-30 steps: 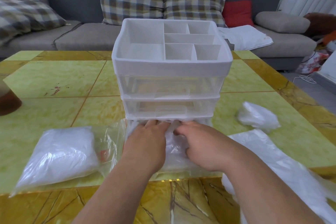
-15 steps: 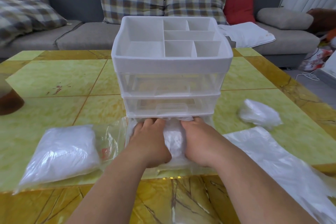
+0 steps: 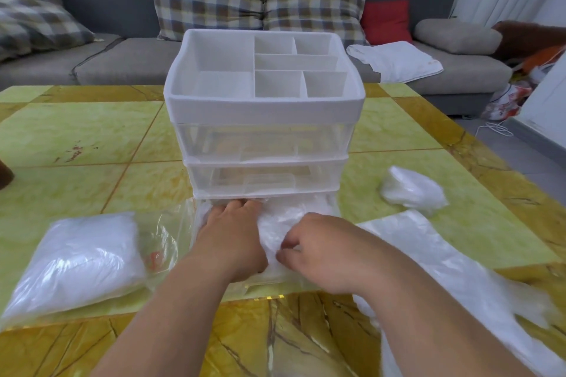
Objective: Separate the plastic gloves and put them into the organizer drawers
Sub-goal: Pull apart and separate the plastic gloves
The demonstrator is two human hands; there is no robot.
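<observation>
Now soft gloves [image 3: 294, 220] go in the bottom drawer [image 3: 275, 283].
They look light and slippery: left grip [image 3: 232, 236] presses flat, right grip [image 3: 318, 249] pinches a bunch.

Readable text: none in this view; the only printed marks are listed below.
Clear plastic bag [image 3: 92, 260], at the front-left edge of the table [image 3: 76, 119]: a small red-orange print on its see-through end, too blurred to read.
White cloth [image 3: 395, 60], on the sofa [image 3: 128, 58] seat: a tiny orange mark near its right edge, too small to make out.
Bag on the floor [image 3: 505, 101], right of the table: a red-and-white pattern; I cannot tell whether it includes letters.
</observation>
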